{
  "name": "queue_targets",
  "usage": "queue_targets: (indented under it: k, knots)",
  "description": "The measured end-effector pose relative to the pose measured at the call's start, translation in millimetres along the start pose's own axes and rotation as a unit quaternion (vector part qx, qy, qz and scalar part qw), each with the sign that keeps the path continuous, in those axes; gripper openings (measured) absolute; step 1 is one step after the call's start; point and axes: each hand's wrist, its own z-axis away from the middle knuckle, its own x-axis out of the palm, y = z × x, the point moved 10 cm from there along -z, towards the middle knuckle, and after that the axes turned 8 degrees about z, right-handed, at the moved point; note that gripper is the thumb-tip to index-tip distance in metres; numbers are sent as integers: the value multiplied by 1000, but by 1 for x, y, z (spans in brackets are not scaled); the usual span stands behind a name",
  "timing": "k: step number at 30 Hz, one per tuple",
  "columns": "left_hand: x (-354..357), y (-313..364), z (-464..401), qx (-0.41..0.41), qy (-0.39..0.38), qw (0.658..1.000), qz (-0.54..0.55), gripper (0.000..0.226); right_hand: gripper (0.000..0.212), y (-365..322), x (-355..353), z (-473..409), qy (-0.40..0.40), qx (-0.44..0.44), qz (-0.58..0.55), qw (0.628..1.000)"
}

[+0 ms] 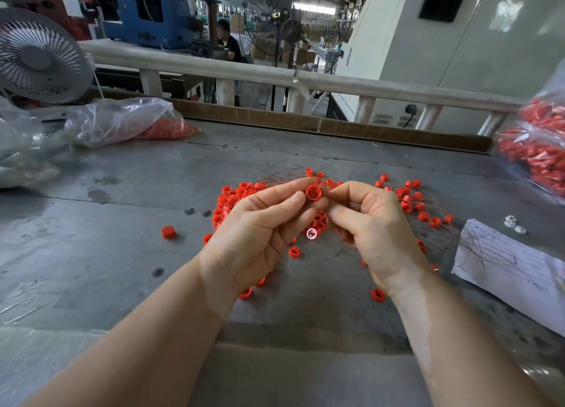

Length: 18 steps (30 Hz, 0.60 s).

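My left hand (260, 229) pinches a small round red plastic cap (314, 191) between thumb and fingers, above the grey table (122, 210). My right hand (373, 223) is right beside the cap with fingers curled, pinching a thin copper wire (331, 187) at the cap's side. Beneath both hands lies a heap of several red caps (235, 195). More caps with thin wires attached (422, 210) are spread to the right. One cap (167, 232) sits alone at the left, and a white ring (311, 233) lies under my hands.
A clear bag with red parts (131, 122) lies at the back left, another full bag (538, 152) at the right edge. A sheet of paper (513, 272) lies at the right. A grey fan (36, 57) stands at far left. A railing (275, 76) runs behind the table.
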Motion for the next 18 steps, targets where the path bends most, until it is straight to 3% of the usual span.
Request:
queue_targets:
  k: [4, 13, 18]
  knots:
    - [-1, 0, -1, 3, 7, 1000, -19, 22, 10, -1, 1, 1, -1, 8, -1, 1000]
    - [0, -2, 0, 8, 12, 1000, 16, 22, 26, -1, 0, 1, -3, 10, -6, 1000]
    - [1, -1, 1, 15, 14, 1000, 16, 23, 16, 1, 2, 1, -12, 24, -16, 1000]
